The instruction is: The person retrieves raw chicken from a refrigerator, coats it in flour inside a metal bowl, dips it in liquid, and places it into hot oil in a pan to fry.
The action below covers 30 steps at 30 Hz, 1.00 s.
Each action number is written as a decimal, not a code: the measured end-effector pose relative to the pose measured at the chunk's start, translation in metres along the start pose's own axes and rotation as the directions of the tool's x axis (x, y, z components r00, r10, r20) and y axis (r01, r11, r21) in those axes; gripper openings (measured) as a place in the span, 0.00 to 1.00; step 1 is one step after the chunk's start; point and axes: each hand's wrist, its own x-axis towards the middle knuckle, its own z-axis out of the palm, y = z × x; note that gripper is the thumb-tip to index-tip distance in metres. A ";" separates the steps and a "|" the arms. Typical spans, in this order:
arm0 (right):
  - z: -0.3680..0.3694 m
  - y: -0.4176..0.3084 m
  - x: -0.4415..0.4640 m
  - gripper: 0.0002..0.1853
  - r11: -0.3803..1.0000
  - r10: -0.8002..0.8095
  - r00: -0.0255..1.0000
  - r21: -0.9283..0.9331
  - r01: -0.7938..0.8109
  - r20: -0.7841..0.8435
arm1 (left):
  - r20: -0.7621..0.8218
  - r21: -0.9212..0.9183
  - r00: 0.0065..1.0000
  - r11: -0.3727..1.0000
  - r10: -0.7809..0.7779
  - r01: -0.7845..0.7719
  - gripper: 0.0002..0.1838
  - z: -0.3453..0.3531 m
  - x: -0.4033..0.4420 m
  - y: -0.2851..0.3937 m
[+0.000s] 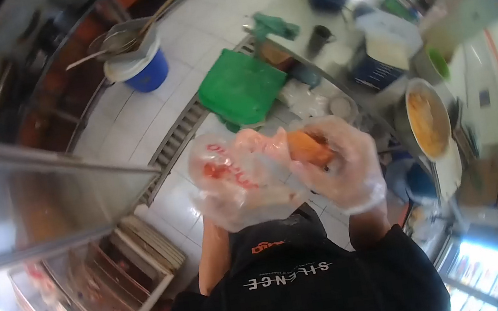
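A clear plastic glove covers my right hand (350,163), whose fingers are closed round an orange-brown food piece (308,148). Pinkish food (260,143) lies against the left end of that piece, between my two hands. My left hand (229,213) is behind a translucent plastic bag (233,180) with red lettering and a red smear inside. The fingers of my left hand are bent round the bag, partly hidden by the crumpled plastic.
A green bag (242,86) lies near the floor drain (178,131). Beyond it stands a blue bucket (148,74) with utensils. At right, a bowl of orange food (428,119) sits on the counter. Stacked trays (97,284) fill an open cabinet at lower left.
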 end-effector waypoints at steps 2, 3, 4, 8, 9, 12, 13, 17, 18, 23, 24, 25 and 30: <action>-0.037 -0.022 0.001 0.17 0.997 -0.028 0.998 0.071 0.032 -0.056 | 0.019 0.031 0.999 0.998 -0.046 0.045 0.17 0.010 0.016 -0.005; -0.033 -0.042 0.002 0.17 0.991 -0.081 0.995 0.104 0.086 -0.057 | 0.024 0.049 0.998 0.997 -0.065 0.064 0.17 0.004 0.017 0.008; -0.035 -0.046 -0.003 0.17 0.982 -0.125 0.990 0.136 0.132 -0.057 | 0.028 0.075 0.996 0.994 -0.080 0.078 0.17 0.002 0.019 0.010; -0.031 -0.054 0.003 0.17 0.947 -0.228 0.972 0.219 0.235 -0.055 | 0.048 0.160 0.988 0.977 -0.149 0.140 0.17 -0.002 0.043 0.025; -0.032 -0.053 0.006 0.17 0.942 -0.236 0.970 0.230 0.244 -0.059 | 0.056 0.174 0.984 0.972 -0.172 0.160 0.17 0.000 0.050 0.026; -0.036 -0.047 0.016 0.17 0.938 -0.242 0.967 0.236 0.254 -0.077 | 0.076 0.219 0.971 0.954 -0.225 0.204 0.17 0.003 0.078 0.032; -0.036 -0.044 0.019 0.17 0.937 -0.246 0.966 0.236 0.258 -0.079 | 0.084 0.234 0.967 0.948 -0.239 0.214 0.17 0.002 0.086 0.033; -0.038 -0.035 0.023 0.17 0.938 -0.233 0.965 0.233 0.255 -0.117 | 0.114 0.297 0.942 0.916 -0.316 0.271 0.18 0.006 0.120 0.033; -0.039 -0.033 0.023 0.17 0.940 -0.227 0.966 0.231 0.251 -0.125 | 0.122 0.309 0.934 0.907 -0.337 0.287 0.18 0.009 0.127 0.031; -0.058 -0.015 0.023 0.17 0.954 -0.195 0.966 0.197 0.228 -0.171 | 0.172 0.375 0.886 0.861 -0.430 0.345 0.18 0.036 0.168 0.012; -0.068 -0.013 0.019 0.17 0.955 -0.195 0.965 0.191 0.228 -0.178 | 0.181 0.389 0.879 0.853 -0.442 0.349 0.18 0.046 0.175 0.005; -0.074 -0.006 0.019 0.17 0.960 -0.178 0.965 0.184 0.213 -0.190 | 0.188 0.397 0.868 0.844 -0.459 0.361 0.18 0.052 0.183 0.000; -0.117 0.026 0.012 0.17 0.972 -0.132 0.965 0.161 0.171 -0.227 | 0.213 0.426 0.825 0.809 -0.524 0.404 0.18 0.095 0.216 -0.045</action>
